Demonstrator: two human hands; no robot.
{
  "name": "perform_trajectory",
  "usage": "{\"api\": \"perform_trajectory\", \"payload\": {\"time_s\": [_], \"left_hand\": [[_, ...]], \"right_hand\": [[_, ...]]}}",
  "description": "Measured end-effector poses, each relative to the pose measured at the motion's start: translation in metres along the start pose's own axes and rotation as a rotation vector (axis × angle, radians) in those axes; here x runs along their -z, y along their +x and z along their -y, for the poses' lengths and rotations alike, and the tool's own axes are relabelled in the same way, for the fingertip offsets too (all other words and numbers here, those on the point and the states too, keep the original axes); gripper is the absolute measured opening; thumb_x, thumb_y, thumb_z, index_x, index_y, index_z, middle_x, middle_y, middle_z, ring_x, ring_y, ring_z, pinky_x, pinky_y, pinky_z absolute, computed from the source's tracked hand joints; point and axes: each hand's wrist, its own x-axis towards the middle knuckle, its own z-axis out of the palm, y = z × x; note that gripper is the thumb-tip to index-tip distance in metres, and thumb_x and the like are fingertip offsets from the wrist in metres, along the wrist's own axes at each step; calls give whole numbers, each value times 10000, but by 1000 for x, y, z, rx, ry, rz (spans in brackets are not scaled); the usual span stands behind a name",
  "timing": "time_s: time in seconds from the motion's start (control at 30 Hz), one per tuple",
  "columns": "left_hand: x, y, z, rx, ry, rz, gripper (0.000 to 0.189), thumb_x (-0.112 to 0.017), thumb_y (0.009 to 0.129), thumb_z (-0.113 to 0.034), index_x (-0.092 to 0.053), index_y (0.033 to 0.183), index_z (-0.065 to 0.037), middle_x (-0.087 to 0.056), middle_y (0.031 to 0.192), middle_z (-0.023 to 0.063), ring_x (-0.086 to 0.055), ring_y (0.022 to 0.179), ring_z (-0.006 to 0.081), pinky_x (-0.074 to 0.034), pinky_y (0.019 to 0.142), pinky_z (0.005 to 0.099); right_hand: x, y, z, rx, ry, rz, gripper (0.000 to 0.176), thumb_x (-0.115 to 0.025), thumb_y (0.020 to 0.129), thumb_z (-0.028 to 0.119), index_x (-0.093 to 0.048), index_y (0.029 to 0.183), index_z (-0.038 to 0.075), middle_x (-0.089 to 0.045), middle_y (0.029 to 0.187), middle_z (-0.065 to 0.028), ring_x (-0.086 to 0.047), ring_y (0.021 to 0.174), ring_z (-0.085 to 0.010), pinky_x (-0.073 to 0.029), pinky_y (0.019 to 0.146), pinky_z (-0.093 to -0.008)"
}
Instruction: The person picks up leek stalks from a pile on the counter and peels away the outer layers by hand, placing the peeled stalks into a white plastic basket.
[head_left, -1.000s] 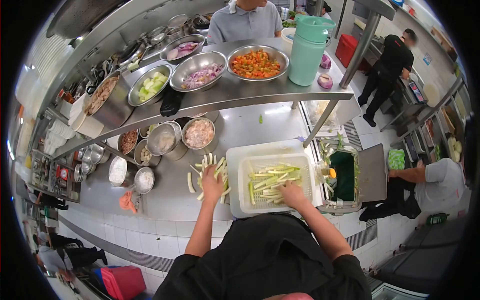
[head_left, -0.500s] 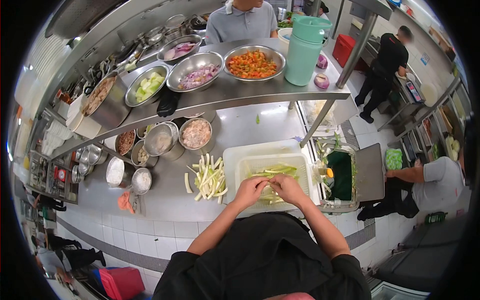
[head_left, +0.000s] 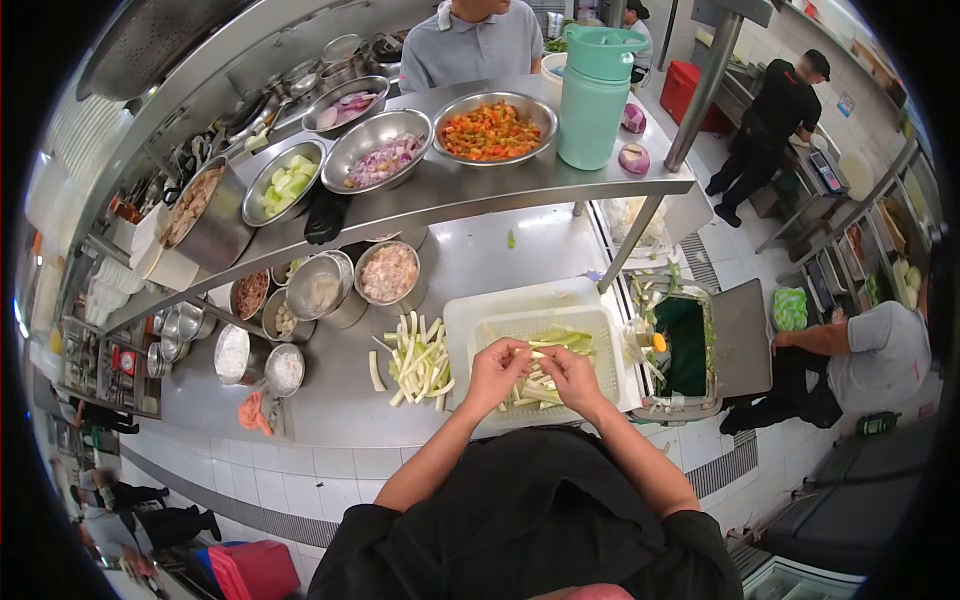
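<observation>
Both hands meet over a white slotted basket [head_left: 598, 330] that rests on a white cutting board [head_left: 470, 305]. My left hand [head_left: 497, 372] and my right hand [head_left: 572, 374] pinch the same pale green vegetable strip [head_left: 530, 352] between their fingertips. More green and pale strips [head_left: 556, 340] lie in the basket under the hands. A loose pile of cut pale strips [head_left: 418, 360] sits on the steel counter just left of the board.
Steel bowls of onion [head_left: 378, 158], chopped peppers [head_left: 490, 130] and green chunks [head_left: 283, 186] stand on the upper shelf beside a teal jug [head_left: 595, 85]. Lidded pots and small tubs [head_left: 300, 300] crowd the counter's left. A scrap bin [head_left: 685, 345] lies right. Other people stand around.
My left hand left the strip pile on the counter and came over the basket. Both hands now grip one strip together, lifted slightly above the others.
</observation>
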Motion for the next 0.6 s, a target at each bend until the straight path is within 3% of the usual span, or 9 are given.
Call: {"api": "perform_trajectory", "payload": {"time_s": [0.07, 0.23, 0.3, 0.37, 0.4, 0.47, 0.57, 0.6], "left_hand": [[1, 0, 2, -1, 36, 56, 176, -638, 1018, -98, -658, 1144, 24, -699, 851, 38, -676, 755, 86, -561, 681, 236], [0, -2, -9, 24, 113, 64, 245, -683, 978, -93, -667, 1202, 4, -710, 823, 28, -690, 755, 111, -537, 664, 258], [5, -2, -13, -112, 436, -86, 305, -676, 969, -73, -646, 1265, -5, -731, 908, 67, -708, 856, 162, -555, 721, 314], [-5, 2, -25, -343, 389, -146, 314, -652, 980, -77, -636, 1286, -8, -734, 1024, 95, -694, 967, 198, -550, 801, 356], [-7, 2, -32, -323, 389, -140, 314, -652, 980, -77, -636, 1286, -8, -734, 1024, 95, -694, 967, 198, -550, 801, 356], [-8, 5, -43, -62, 55, 147, 358, -617, 1005, -63, -576, 1359, -25, -695, 1178, 112, -630, 1146, 172, -515, 974, 353], [-5, 15, -29, -64, -44, 208, 322, -601, 1030, -111, -555, 1335, -20, -701, 1160, 110, -645, 1104, 180, -513, 972, 350], [-7, 12, -39, -108, -63, 150, 231, -578, 1056, -165, -567, 1237, -20, -698, 1137, 113, -661, 1030, 165, -531, 928, 342]], "right_hand": [[-1, -1, -8, -104, 163, -2, 206, -652, 1007, 219, -695, 1082, 32, -691, 748, -109, -664, 675, -202, -511, 643, -336], [6, 3, -10, -30, 174, -248, 260, -575, 1061, 252, -657, 978, 19, -600, 673, -29, -540, 602, -121, -446, 577, -280], [15, 11, -27, -226, 454, -139, 261, -488, 1103, 265, -628, 1078, 45, -563, 719, 22, -488, 623, -68, -405, 589, -235], [32, 11, 4, -328, 664, -20, 262, -459, 1112, 259, -616, 1152, 53, -568, 742, 24, -464, 609, -62, -372, 568, -221], [35, 9, 13, -349, 669, -21, 262, -459, 1112, 259, -616, 1152, 53, -568, 742, 24, -464, 609, -62, -372, 568, -221], [34, 9, 29, -340, 754, 91, 274, -451, 1115, 227, -634, 1170, 31, -588, 759, 17, -464, 604, -57, -392, 566, -228], [28, 7, 42, -317, 753, 154, 282, -452, 1114, 215, -633, 1217, 25, -591, 772, 11, -473, 627, -56, -392, 578, -222], [26, 7, 42, -313, 757, 154, 249, -509, 1090, 191, -628, 1235, 26, -589, 773, 14, -492, 647, -61, -412, 593, -223]]}}
